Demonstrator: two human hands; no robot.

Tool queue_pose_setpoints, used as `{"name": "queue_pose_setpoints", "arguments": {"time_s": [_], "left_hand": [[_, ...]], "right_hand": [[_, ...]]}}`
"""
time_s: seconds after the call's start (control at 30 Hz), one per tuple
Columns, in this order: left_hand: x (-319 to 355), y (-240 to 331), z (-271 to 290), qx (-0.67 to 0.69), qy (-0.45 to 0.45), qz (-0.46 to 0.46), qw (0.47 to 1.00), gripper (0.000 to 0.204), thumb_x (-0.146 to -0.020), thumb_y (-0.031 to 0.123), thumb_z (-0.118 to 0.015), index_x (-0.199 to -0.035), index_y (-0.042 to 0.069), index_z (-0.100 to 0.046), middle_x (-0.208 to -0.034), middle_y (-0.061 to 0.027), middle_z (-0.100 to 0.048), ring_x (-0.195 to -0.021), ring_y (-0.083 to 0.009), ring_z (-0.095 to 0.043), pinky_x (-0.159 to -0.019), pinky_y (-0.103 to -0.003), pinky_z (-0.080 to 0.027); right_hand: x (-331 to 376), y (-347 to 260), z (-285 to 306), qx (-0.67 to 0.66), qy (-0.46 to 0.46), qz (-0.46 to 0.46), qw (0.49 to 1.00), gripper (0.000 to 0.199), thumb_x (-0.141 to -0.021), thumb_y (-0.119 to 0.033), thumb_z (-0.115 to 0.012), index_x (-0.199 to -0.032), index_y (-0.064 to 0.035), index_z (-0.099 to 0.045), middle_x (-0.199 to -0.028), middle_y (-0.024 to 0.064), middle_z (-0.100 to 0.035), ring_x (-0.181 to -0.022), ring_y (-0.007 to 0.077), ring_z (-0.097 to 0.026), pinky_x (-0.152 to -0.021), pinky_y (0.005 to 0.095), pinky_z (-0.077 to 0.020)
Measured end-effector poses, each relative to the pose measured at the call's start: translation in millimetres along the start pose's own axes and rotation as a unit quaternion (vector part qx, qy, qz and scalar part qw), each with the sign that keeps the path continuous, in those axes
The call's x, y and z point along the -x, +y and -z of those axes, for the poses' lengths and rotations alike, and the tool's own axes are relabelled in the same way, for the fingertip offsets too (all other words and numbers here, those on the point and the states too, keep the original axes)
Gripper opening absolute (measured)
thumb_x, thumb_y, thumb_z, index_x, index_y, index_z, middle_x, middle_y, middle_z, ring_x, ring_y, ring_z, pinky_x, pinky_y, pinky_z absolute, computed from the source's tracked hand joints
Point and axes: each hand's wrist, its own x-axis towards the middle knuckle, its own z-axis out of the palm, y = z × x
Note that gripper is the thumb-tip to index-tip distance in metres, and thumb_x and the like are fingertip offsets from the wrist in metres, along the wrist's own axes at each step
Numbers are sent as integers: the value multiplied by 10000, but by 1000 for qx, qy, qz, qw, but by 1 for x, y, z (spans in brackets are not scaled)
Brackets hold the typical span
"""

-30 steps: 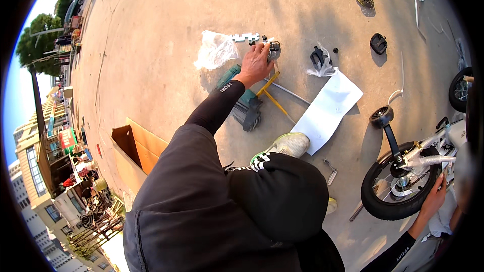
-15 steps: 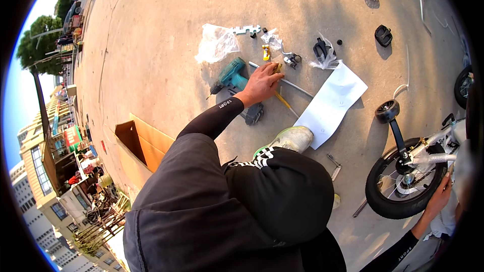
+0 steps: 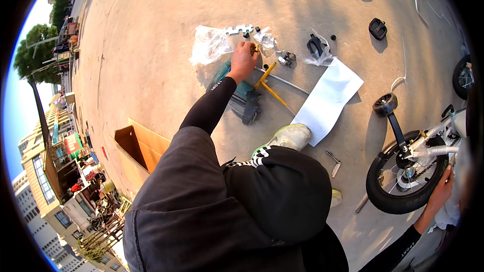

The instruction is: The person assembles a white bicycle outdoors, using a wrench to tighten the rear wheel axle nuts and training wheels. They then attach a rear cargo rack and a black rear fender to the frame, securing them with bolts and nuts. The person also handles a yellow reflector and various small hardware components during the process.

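My left hand (image 3: 244, 62) reaches to the small parts on the ground, its fingers closed round a small yellow-and-black piece (image 3: 255, 48) I cannot name. Under that wrist lies a teal cordless drill (image 3: 244, 95), partly covered by the arm. Beside it, a yellow T-handle wrench (image 3: 273, 92) rests across a thin silver rod (image 3: 287, 83). At the lower right, my right hand (image 3: 441, 190) is at the rear wheel of a small white bicycle (image 3: 432, 149), fingers curled against the tyre (image 3: 375, 194); their tips are partly hidden. A training wheel (image 3: 385, 105) sticks out from the bicycle.
Around the left hand lie a clear plastic bag (image 3: 209, 45), a flat multi-wrench (image 3: 239, 29), a metal clamp part (image 3: 287, 59) and a bagged pedal (image 3: 315, 46). Another pedal (image 3: 377, 28), a white sheet (image 3: 327, 102) by my shoe (image 3: 295, 136) and a cardboard box (image 3: 151, 143) are spread about.
My left hand has left the T-handle wrench, moved up and left, and closed on the small yellow piece. The wrench handle now lies turned over the rod. My right hand stays at the wheel.
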Motion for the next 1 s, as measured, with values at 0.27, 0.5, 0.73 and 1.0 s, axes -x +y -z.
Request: {"name": "queue_pose_setpoints", "arguments": {"time_s": [0.27, 0.5, 0.73, 1.0], "left_hand": [[-2, 9, 10, -30, -71, -26, 997, 250, -926, 254, -672, -1008, 26, -612, -951, -147, -664, -879, -313, -661, -753, -415, -519], [69, 56, 24, 192, -284, 27, 939, 278, -1019, 282, -561, -973, 11, -525, -779, -69, -613, -712, -167, -602, -647, -325, -486], [93, 133, 40, 307, -370, 24, 877, 183, -1045, 179, -550, -1040, 7, -491, -838, -28, -552, -734, -103, -532, -680, -275, -481], [89, 350, 154, 409, -399, -173, 802, 313, -1032, 94, -560, -1307, 6, -441, -986, -42, -589, -890, -105, -589, -818, -262, -519]], "right_hand": [[-10, -13, 1, -45, -44, -12, 998, 647, -1008, -505, -544, -1364, 35, -568, -1327, 211, -617, -1238, 301, -578, -1074, 362, -401], [-28, 2, -17, -44, -58, -17, 997, 719, -973, -525, -584, -1388, 60, -529, -1369, 255, -576, -1291, 336, -541, -1100, 379, -376], [-3, -31, -11, 70, -17, 71, 995, 676, -977, -452, -586, -1384, 80, -504, -1397, 288, -524, -1324, 403, -493, -1117, 421, -365], [111, -205, 58, -443, -171, 169, 864, 690, -987, -291, -638, -1501, 38, -316, -1329, 265, -570, -1256, 359, -575, -1029, 437, -465]]}}
